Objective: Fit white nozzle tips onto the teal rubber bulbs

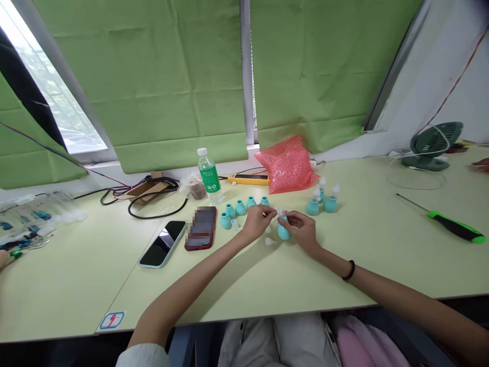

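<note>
My left hand (257, 220) and my right hand (301, 228) meet at the middle of the pale table (267, 280). Between them stands a teal rubber bulb (283, 232). My right hand's fingers curl around it. My left hand pinches a small clear white tip (280, 212) at the bulb's top. Several open teal bulbs (240, 208) lie in a curved row just left of my hands. Three bulbs with white tips (323, 203) stand to the right. A loose white tip (269, 241) lies in front of my hands.
Two phones (162, 243) (201, 228) lie left of my hands. Behind are a water bottle (210, 177), a pink bubble-wrap bag (287, 164), a yellow tool (249, 179) and black cables (153, 196). A green-handled screwdriver (451, 224) and a small fan (433, 145) sit at the right.
</note>
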`<state>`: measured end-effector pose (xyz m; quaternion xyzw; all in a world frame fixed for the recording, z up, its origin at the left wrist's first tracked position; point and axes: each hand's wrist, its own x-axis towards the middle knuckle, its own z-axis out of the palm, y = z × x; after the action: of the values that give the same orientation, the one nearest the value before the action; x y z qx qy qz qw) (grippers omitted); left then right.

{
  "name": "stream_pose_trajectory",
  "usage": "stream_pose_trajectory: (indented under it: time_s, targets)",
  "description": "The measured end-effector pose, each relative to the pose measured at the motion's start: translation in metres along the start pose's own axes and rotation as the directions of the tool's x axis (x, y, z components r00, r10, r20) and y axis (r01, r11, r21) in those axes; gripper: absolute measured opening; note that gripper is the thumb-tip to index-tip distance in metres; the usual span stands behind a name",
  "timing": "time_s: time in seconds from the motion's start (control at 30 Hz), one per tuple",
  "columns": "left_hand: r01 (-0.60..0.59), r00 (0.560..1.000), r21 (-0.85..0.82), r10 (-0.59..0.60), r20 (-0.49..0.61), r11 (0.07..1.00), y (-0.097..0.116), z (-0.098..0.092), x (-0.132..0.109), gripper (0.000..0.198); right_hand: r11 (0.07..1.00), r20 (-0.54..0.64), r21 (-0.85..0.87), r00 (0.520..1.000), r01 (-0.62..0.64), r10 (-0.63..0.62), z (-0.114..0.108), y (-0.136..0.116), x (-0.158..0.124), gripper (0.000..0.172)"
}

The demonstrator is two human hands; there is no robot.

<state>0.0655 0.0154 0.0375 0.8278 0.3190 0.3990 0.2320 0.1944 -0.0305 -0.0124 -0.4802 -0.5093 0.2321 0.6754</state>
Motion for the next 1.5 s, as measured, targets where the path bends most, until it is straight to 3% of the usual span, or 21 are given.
stream_pose_trajectory:
  time_s: [0.13,0.23,0.47,0.67,0.77,1.0,1.2,1.5]
  targets:
    - [-0.152,0.988,0.199,0.154,0.001,0.968,0.000,-0.003,-0.003,0.013,1.000,0.021,-0.029,1.000,-0.005,0.006,0.001,-0.003,-0.002,0.022]
    - [-0.213,0.976,0.225,0.217,0.008,0.951,-0.003,-0.003,-0.008,0.014,0.997,0.036,-0.073,0.999,0.027,-0.024,0.002,-0.006,-0.004,0.020]
    - [-0.177,0.984,0.143,0.176,0.018,0.974,-0.010,-0.007,-0.019,0.013,0.993,0.141,-0.098,0.989,0.062,-0.047,0.003,-0.002,-0.007,0.016]
    - [-0.140,0.988,0.155,0.148,-0.039,0.978,-0.016,-0.001,-0.029,0.009,0.931,0.235,-0.212,0.940,0.298,-0.247,0.002,-0.002,-0.005,0.017]
    - [-0.182,0.980,0.169,0.193,-0.051,0.969,-0.020,0.002,-0.033,0.010,0.906,0.258,-0.240,0.922,0.350,-0.288,0.003,-0.006,-0.004,0.016]
    - [-0.236,0.958,0.094,0.248,-0.141,0.967,-0.019,0.008,-0.043,0.010,0.932,0.334,-0.222,0.921,0.285,-0.202,0.002,-0.007,-0.007,0.011]
    - [-0.155,0.962,0.126,0.178,-0.205,0.980,-0.007,0.007,-0.052,0.012,0.960,0.435,-0.174,0.892,0.220,-0.125,-0.001,-0.008,-0.007,0.011]
    - [-0.150,0.961,0.085,0.165,-0.221,0.985,-0.012,0.011,-0.051,0.014,0.957,0.436,-0.201,0.894,0.211,-0.105,0.000,-0.009,-0.006,0.009]
